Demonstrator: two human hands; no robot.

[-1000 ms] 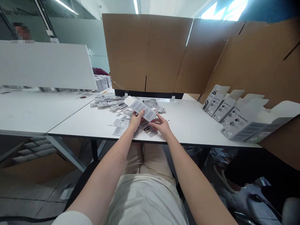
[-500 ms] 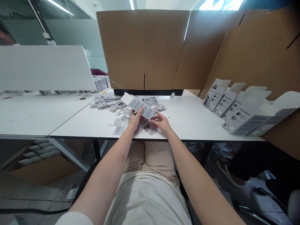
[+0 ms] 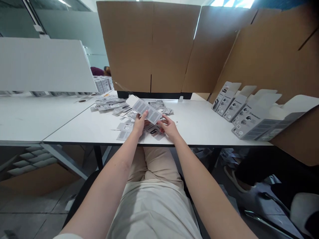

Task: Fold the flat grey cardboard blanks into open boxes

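Note:
A white and grey printed paper carton (image 3: 147, 111) is tilted over the table, with its plain white flap open at the upper left end. My left hand (image 3: 140, 123) grips it from below with the thumb on the printed face. At the carton's lower right end, my right hand (image 3: 168, 127) has its fingers bent and pinching the edge; part of the grip is hidden. Beneath and behind both hands lie flat, printed carton blanks (image 3: 112, 105), spread loosely over the white table (image 3: 199, 122).
Several erected cartons with raised flaps (image 3: 251, 118) stand in a row at the right. A cardboard screen (image 3: 129, 49) rises behind the table. A white panel (image 3: 45, 66) stands at the left, with more cartons (image 3: 103, 83) behind. Another person's leg (image 3: 259, 169) shows at the lower right.
The whole view has shifted slightly, with everything sitting a little higher and further left. Both hands keep their hold on the carton, which stays at nearly the same tilt.

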